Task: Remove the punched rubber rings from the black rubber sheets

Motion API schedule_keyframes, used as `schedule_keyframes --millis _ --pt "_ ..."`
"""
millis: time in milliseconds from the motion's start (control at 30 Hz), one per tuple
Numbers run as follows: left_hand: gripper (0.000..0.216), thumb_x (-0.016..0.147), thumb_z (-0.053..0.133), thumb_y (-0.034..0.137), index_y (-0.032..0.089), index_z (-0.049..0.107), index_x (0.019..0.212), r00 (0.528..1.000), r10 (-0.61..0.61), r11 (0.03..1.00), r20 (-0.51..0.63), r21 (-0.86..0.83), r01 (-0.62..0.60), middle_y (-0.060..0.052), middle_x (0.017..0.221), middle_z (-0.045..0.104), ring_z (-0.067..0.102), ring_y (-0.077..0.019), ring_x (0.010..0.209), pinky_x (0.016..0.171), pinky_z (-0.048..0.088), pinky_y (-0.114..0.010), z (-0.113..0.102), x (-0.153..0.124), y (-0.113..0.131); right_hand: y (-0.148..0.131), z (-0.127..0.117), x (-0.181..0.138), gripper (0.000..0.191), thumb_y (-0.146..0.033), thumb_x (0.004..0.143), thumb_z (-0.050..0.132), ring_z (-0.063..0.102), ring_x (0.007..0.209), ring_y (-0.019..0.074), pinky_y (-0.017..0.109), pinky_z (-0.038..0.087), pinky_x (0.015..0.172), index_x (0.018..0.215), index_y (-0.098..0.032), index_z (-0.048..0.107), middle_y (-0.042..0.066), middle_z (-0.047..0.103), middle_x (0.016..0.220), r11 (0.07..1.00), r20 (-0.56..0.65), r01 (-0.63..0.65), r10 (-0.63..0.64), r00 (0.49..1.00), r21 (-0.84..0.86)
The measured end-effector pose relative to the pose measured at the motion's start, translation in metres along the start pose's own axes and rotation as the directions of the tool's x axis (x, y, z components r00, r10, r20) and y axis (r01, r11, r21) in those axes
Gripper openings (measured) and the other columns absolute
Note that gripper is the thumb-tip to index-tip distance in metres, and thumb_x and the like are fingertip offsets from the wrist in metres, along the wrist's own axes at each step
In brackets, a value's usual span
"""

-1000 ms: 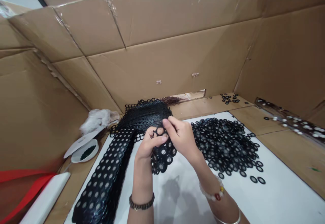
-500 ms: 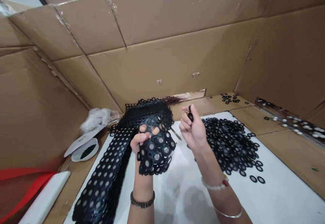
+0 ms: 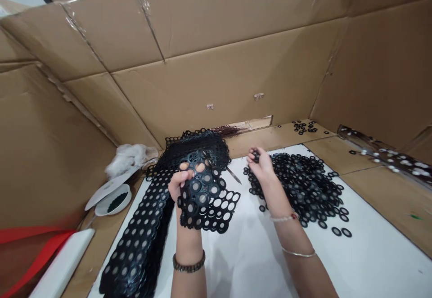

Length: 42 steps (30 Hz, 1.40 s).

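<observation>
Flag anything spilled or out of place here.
Loose black rings lie scattered on the bare cardboard at the far right, apart from the main ring pile; two more sit off its near edge. A white fluff tuft lies at left.

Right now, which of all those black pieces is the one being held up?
Start at the white mat, with a long stack of punched strips on its left and a pile of loose rings on its right. Between them, the left hand holds up a short punched sheet: the only piece lifted off the mat, rings in its upper holes.
</observation>
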State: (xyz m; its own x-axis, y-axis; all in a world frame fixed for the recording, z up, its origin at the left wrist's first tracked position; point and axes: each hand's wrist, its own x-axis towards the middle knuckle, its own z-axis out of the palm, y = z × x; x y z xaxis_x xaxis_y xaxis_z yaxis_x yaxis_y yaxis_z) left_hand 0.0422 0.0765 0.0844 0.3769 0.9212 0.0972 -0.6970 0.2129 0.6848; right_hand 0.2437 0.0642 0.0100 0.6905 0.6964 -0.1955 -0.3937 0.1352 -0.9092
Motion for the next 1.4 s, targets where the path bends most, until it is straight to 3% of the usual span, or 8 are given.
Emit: schedule_keyframes --millis 233,500,700,767,867,1033,1267,1400 --pt "0.038 0.052 0.068 0.022 0.021 0.031 0.046 0.999 -0.041 0.999 0.035 -0.009 0.041 0.005 0.042 0.025 0.027 -0.0117 0.045 0.047 0.028 -0.027 -0.004 0.001 -0.005 0.019 -0.046 0.022 0.028 -0.021 0.074 0.059 0.049 0.069 0.0194 0.029 0.029 0.061 0.048 -0.018 0.047 0.003 0.046 0.055 0.795 -0.093 0.123 -0.220 0.971 -0.594" --pt "0.035 0.055 0.056 0.019 0.018 0.020 0.052 0.999 -0.026 1.000 0.021 0.010 0.026 0.006 0.046 0.021 0.032 -0.0086 0.045 0.047 0.035 -0.021 0.001 0.000 -0.007 0.017 -0.052 0.013 0.026 -0.020 0.067 0.068 0.050 0.089 0.0282 0.035 0.031 0.073 0.047 -0.018 0.051 0.009 0.055 0.062 0.600 0.132 0.240 -0.219 0.967 -0.763" --pt "0.035 0.055 0.056 0.016 0.018 0.021 0.052 0.998 -0.032 0.999 0.054 -0.015 0.033 0.007 0.044 0.019 0.030 -0.0086 0.044 0.049 0.037 -0.021 0.000 0.002 -0.009 -0.013 -0.007 -0.021 0.036 -0.046 0.088 0.045 0.056 0.091 0.0208 0.030 0.042 0.075 0.092 -0.017 0.065 0.010 0.065 0.094 0.714 0.393 0.395 -0.180 0.902 -0.579" --pt "0.035 0.056 0.056 0.017 0.018 0.021 0.050 0.995 -0.040 0.999 0.088 0.011 0.040 0.007 0.042 0.020 0.027 -0.0079 0.041 0.046 0.035 -0.021 0.001 0.002 -0.009 -0.019 0.014 -0.041 0.055 -0.058 0.090 0.027 0.059 0.081 0.0184 0.028 0.045 0.066 0.101 -0.017 0.062 0.009 0.065 0.091 0.895 0.566 0.269 -0.022 0.824 -0.357" --pt "0.035 0.055 0.058 0.021 0.018 0.024 0.046 0.985 -0.064 0.992 0.163 0.122 0.044 0.007 0.040 0.027 0.033 -0.0088 0.042 0.046 0.036 -0.021 0.002 0.002 -0.006 -0.025 0.033 -0.064 0.052 -0.066 0.078 0.048 0.056 0.070 0.0157 0.025 0.042 0.060 0.084 -0.017 0.062 0.005 0.062 0.077 0.992 0.717 0.045 0.051 0.695 -0.115" --pt "0.033 0.066 0.066 0.029 0.017 0.044 0.046 0.930 -0.143 0.824 0.339 0.561 -0.078 0.002 0.046 0.046 0.044 -0.0108 0.050 0.048 0.036 -0.021 -0.008 0.009 0.007 -0.043 0.027 -0.076 0.035 -0.050 0.074 0.064 0.043 0.059 0.0104 0.022 0.035 0.057 0.068 -0.019 0.049 -0.003 0.049 0.062 0.962 0.491 0.273 -0.247 0.835 0.020" --pt "0.033 0.070 0.067 0.046 0.016 0.054 0.066 0.901 -0.271 0.546 0.339 0.825 -0.146 0.005 0.052 0.045 0.042 -0.0080 0.042 0.039 0.033 -0.019 0.003 0.008 -0.001 -0.052 0.023 -0.083 0.026 -0.042 0.081 0.054 0.046 0.061 0.0127 0.025 0.039 0.059 0.073 -0.019 0.048 -0.002 0.049 0.066 0.915 0.514 0.392 -0.293 0.806 -0.093" --pt "0.041 0.071 0.065 0.048 0.016 0.045 0.054 0.925 -0.231 0.460 0.302 0.872 -0.170 0.006 0.046 0.037 0.037 -0.0066 0.040 0.038 0.028 -0.018 0.009 0.006 -0.007 -0.048 0.026 -0.087 0.026 -0.039 0.078 0.058 0.050 0.092 0.0236 0.036 0.039 0.078 0.093 -0.019 0.051 0.008 0.056 0.096 0.591 0.218 0.629 -0.617 0.756 -0.505"
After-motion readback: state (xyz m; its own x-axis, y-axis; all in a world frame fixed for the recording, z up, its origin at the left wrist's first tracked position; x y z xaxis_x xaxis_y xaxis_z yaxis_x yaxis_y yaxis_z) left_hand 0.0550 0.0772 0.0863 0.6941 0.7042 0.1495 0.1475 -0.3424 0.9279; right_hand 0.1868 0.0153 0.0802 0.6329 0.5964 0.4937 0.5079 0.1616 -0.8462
